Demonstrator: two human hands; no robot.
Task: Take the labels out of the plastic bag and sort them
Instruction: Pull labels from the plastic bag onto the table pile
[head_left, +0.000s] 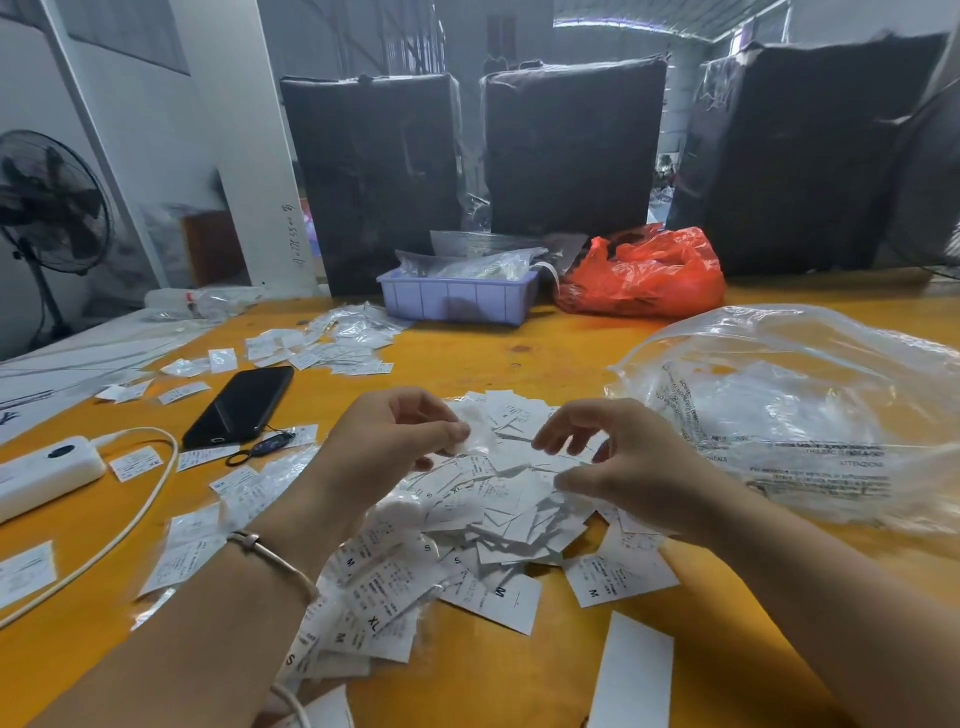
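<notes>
Head view, the only one: looking down at a heap of labels (498, 525) spilled loose across the middle of the yellow worktop (566, 358), already out of the big clear plastic bag (800, 410) lying slack and crumpled just to the right of them. Judging by the look, dealing with small, thin, nearly weightless slips, white with printed size letters such as S, M and XL; likely bending at a touch, sliding over each other, and clinging in overlapping layers, so best taken one at a time by an edge or corner between thumb and fingertip, lifting rather than dragging so as not to disturb the neighbours. Hovering over the far half of the heap with both forearms reaching in from the near edge, wrists slightly raised. Pinching something small and white, seemingly a label, between thumb and forefinger of the left hand (395, 441), palm turned inward, a thin bangle sitting on that wrist. Curling the fingers of the right hand (618, 462) loosely downward over the pile, fingertips close to the slips; unable to tell whether anything is actually held there. Seeing other labels scattered in small groups toward the left, near a dark phone (241, 405), looking like sorting already under way.
</notes>
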